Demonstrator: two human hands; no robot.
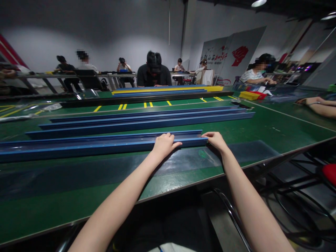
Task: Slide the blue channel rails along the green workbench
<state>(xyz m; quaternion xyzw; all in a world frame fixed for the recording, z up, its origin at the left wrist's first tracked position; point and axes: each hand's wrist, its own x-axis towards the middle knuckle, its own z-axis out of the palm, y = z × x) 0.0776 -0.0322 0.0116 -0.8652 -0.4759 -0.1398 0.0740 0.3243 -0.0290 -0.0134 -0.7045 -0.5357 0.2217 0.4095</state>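
Note:
A long blue U-shaped channel (78, 147) lies across the green table in front of me, its open side up. My left hand (165, 144) grips its near wall a little short of the right end, with fingers over the edge and thumb outside. At the right end, my right hand (215, 140) is closed with its fingertips at the channel's corner; whether a small piece is pinched there is hidden. Nearer to me, a clear plastic sleeve (105, 169) lies flat beneath my forearms.
Several more blue channels (147, 122) lie parallel behind. Farther back are a long black strip (147, 99), yellow channels (168, 90) and a yellow tray (248, 95). Across the table sits a person (153, 71); another person's arm (321, 105) rests at right. The table edge (189, 183) runs near me.

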